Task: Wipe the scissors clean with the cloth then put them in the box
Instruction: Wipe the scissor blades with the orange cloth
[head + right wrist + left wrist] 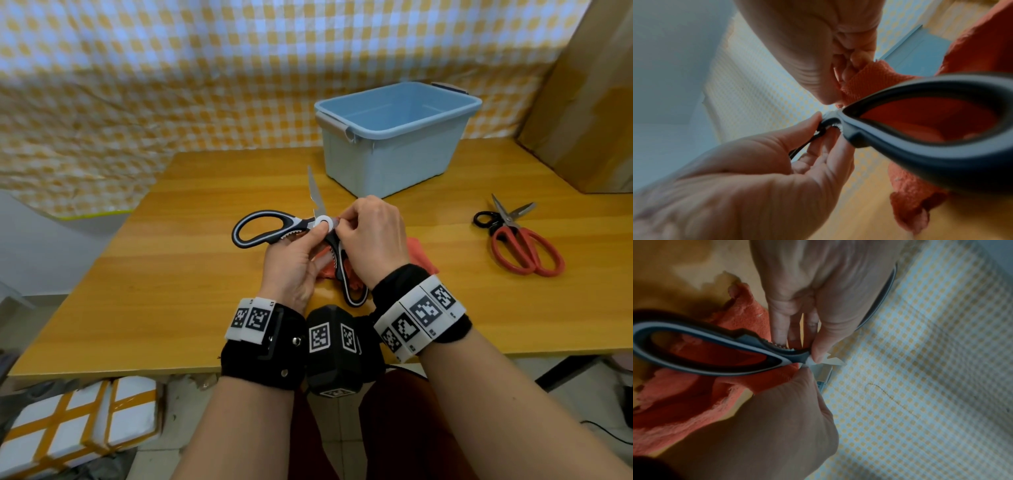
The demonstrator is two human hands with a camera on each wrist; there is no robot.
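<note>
Large black-and-grey kitchen scissors [260, 229] are held splayed open above the table, one blade pointing up and away. My left hand [308, 236] pinches them at the toothed part beside the pivot; the left wrist view shows its fingertips [781, 335] on the handle [694, 327]. My right hand [346, 222] grips the orange cloth [419, 253] and presses it against the pivot. In the right wrist view the cloth [869, 78] is bunched in those fingers next to the handle [920, 162]. The light blue box [394, 137] stands open behind the hands.
Red-handled scissors [524, 246] and a small black-handled pair [484, 217] lie on the wooden table [171, 291] at the right. A cardboard sheet [582, 102] leans at the far right. A yellow checked cloth [171, 68] hangs behind.
</note>
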